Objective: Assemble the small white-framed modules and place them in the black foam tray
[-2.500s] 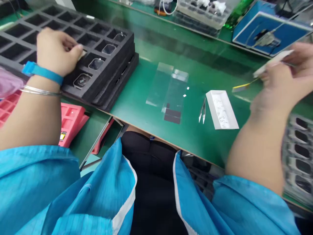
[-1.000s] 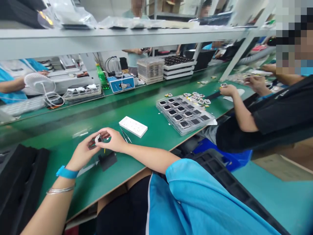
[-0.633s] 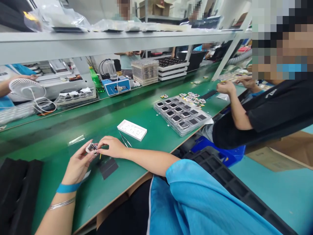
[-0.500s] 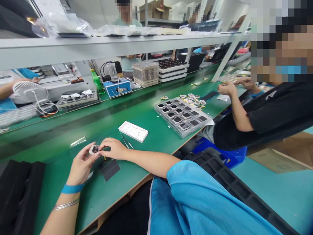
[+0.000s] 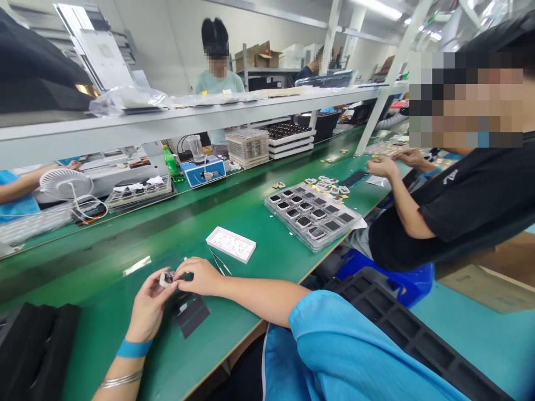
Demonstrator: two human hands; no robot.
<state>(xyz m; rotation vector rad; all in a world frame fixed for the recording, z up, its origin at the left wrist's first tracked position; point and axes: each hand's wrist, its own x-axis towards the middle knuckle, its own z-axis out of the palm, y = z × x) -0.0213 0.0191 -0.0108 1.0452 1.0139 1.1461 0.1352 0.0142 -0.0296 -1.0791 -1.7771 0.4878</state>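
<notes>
A small white watch case (image 5: 164,279), with dark and coppery parts showing inside, is held up just above the bench. My left hand (image 5: 149,301) grips it between thumb and fingers from the left. Against its right side, the thumb and fingertips of my right hand (image 5: 199,277) pinch its edge; any tiny part between them is hidden. Below the hands a dark flat pad (image 5: 193,317) lies on the green bench (image 5: 234,306). Tweezers (image 5: 220,263) rest just beyond my right hand, beside a shallow white tray (image 5: 231,244) with tiny parts in it.
A clear tray (image 5: 313,217) of dark-faced cases stands to the right, with loose white cases (image 5: 330,185) behind it. A co-worker in black (image 5: 472,195) sits at the right. Black foam (image 5: 45,351) lies at the left. A shelf (image 5: 209,120) spans the back.
The camera view has tilted up, so the bench and hands appear lower. Both hands remain together on the watch case, with a yellow bit below them no longer showing.
</notes>
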